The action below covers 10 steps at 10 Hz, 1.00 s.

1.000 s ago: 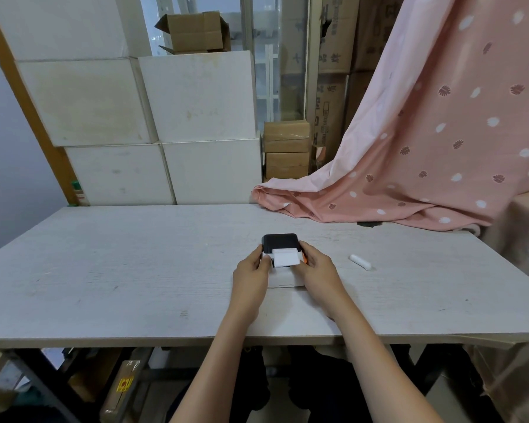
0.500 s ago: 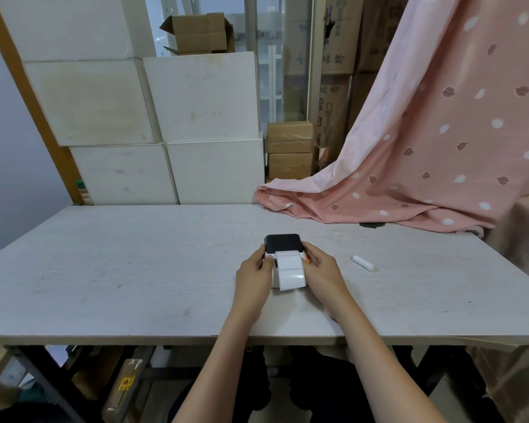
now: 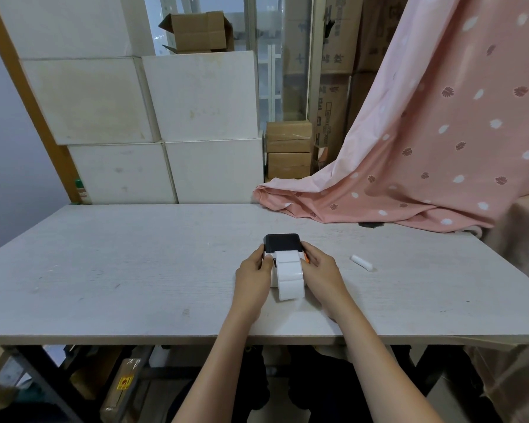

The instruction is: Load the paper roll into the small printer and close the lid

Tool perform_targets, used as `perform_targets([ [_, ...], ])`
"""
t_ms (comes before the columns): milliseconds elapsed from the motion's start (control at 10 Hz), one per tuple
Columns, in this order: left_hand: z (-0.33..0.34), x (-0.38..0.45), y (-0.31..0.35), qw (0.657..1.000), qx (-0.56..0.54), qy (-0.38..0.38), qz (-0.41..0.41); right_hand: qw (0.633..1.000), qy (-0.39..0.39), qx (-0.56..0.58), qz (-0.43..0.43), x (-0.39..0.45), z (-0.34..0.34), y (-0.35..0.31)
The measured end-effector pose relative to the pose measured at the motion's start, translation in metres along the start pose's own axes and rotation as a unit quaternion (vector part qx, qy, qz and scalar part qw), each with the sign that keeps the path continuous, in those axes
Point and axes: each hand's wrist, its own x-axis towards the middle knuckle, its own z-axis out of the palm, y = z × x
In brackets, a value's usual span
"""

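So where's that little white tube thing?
In the head view, the white tube lies on the table, right of the printer and beyond the right hand.

Your left hand [image 3: 252, 271] and right hand [image 3: 321, 267] are flanking the small printer [image 3: 283, 243]. Label strip [image 3: 290, 275] is trailing toward the table's [image 3: 135, 270] near edge.

No brand or label legible on the small printer [image 3: 282, 243] or on the blank white paper strip [image 3: 290, 274] hanging from it. Dark printed characters visible on the tall brown cartons [image 3: 333, 41] behind the glass, too blurred to read. Yellow sticker with red marks [image 3: 125, 383] on a wrapped package under the table [image 3: 104, 270], likewise unreadable. No writing on the white boxes [image 3: 196, 96] or the pink cloth [image 3: 440, 132].
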Motion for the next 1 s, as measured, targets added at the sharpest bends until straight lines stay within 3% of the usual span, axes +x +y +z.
perform_targets([
  [800, -0.003, -0.005, 0.009, 1.000, 0.002, -0.006, -0.007, 0.998, 0.006, -0.061, -0.005, -0.005, 0.004, -0.005],
  [900, -0.015, -0.006, 0.011, 0.994, 0.105, -0.012, 0.001, 0.990, -0.027, -0.136, 0.017, -0.006, -0.005, -0.012],
  [1000, -0.027, -0.014, 0.022, 0.977, 0.212, -0.016, 0.000, 0.956, -0.031, -0.287, 0.047, -0.007, -0.019, -0.021],
])
